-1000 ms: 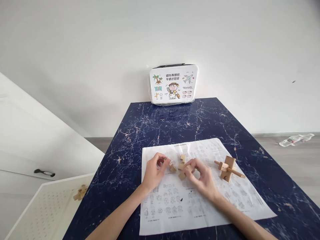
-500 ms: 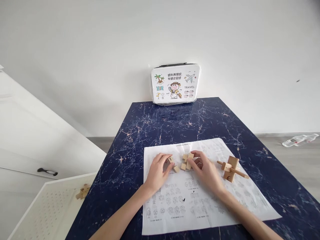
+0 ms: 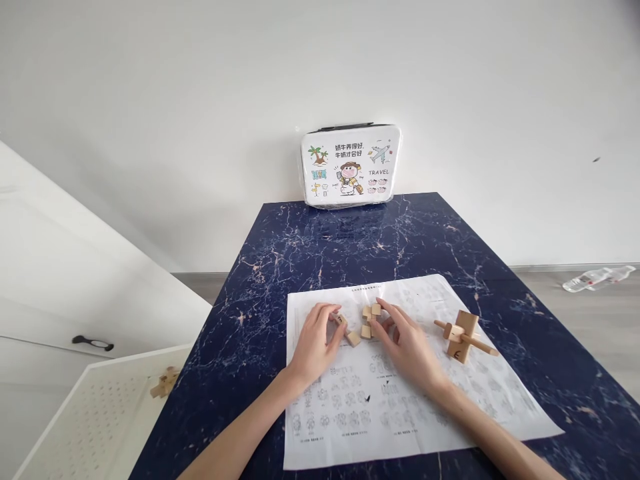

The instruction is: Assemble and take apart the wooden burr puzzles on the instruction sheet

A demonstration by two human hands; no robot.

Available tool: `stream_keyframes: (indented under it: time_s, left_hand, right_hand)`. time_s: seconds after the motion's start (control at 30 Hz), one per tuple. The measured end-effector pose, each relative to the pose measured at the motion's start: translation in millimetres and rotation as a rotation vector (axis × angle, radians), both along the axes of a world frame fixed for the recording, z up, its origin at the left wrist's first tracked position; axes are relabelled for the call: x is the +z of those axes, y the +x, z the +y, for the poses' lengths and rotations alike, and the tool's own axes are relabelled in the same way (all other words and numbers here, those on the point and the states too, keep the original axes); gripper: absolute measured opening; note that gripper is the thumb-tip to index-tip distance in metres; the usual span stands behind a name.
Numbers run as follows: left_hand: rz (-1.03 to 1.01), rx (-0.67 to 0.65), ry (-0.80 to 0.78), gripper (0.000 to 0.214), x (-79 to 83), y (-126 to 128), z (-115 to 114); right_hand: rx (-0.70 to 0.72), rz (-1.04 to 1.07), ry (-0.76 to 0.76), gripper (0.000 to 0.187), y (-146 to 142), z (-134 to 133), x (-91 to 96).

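Looked forward and down from the head, fairly near the wooden blocks (image 3: 367,331), facing the wall (image 3: 320,67).

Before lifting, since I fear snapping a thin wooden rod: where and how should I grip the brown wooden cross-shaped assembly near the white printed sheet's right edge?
Probably by the far end of its flat board, pinched across the side edges from above: the rods jut left and right, leaving that end clear.

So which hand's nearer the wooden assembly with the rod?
Right. The right hand is left of the assembly, apart from it; the left hand is farther left.
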State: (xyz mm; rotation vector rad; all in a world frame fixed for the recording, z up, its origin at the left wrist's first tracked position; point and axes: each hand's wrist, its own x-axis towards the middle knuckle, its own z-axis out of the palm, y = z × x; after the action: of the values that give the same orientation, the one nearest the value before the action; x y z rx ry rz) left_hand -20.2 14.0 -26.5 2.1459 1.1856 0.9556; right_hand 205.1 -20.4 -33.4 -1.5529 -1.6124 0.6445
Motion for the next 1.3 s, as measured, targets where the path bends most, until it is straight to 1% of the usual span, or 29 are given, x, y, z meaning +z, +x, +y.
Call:
stream_keyframes:
  time_s: [0.17, 0.27, 0.37, 0.47, 0.6, 0.7, 0.8, 0.97, 1.07, 1.13, 1.2, 1.3]
  left_hand:
    - [-0.001, -0.047, 0.006, 0.029, 6.8, -0.4, -2.4]
    - [0.016, -0.095, 0.000, 0.043, 10.0, -0.4, -4.4]
    - [0.055, -0.142, -0.006, 0.060, 10.9, -0.3, -6.1]
    - [0.092, -0.180, -0.002, 0.069, 10.1, -0.4, -6.9]
    - [0.111, -0.188, 0.004, 0.071, 8.2, -0.6, -6.8]
    - [0.121, -0.183, -0.006, 0.075, 7.5, -1.0, -6.8]
    - [0.132, -0.188, -0.008, 0.074, 7.8, -1.4, -6.9]
    - [0.179, -0.191, 0.027, 0.064, 7.7, -0.6, -6.9]
    - [0.201, -0.187, 0.066, 0.055, 5.9, 0.3, -6.8]
    - [0.210, -0.182, 0.087, 0.054, 4.0, 0.2, -6.4]
    - [0.222, -0.151, 0.114, 0.054, 1.7, -0.9, -5.0]
    - [0.239, -0.070, 0.150, 0.050, -2.0, -4.5, -1.0]
  right_hand:
    - [0.034, -0.052, -0.009, 0.068, 0.7, -1.2, -2.5]
    - [0.068, -0.083, -0.031, 0.066, 0.5, -2.9, -2.1]
    - [0.090, -0.104, -0.020, 0.063, -0.1, -3.8, -1.4]
    - [0.122, -0.093, -0.010, 0.059, -0.6, -4.2, -0.1]
    - [0.217, -0.027, -0.001, 0.052, -1.3, -5.7, 1.5]
    - [0.322, 0.048, 0.011, 0.055, -1.9, -7.2, 2.1]
    - [0.397, 0.108, -0.001, 0.057, -1.8, -7.9, 3.5]
    - [0.407, 0.171, -0.048, 0.054, -1.3, -8.1, 7.7]
    - [0.394, 0.188, -0.067, 0.054, -1.8, -8.7, 8.4]
    - [0.382, 0.179, -0.071, 0.053, -2.4, -9.1, 8.0]
    - [0.348, 0.170, -0.080, 0.052, -3.0, -9.1, 7.4]
    - [0.276, 0.170, -0.091, 0.048, -3.5, -8.9, 6.2]
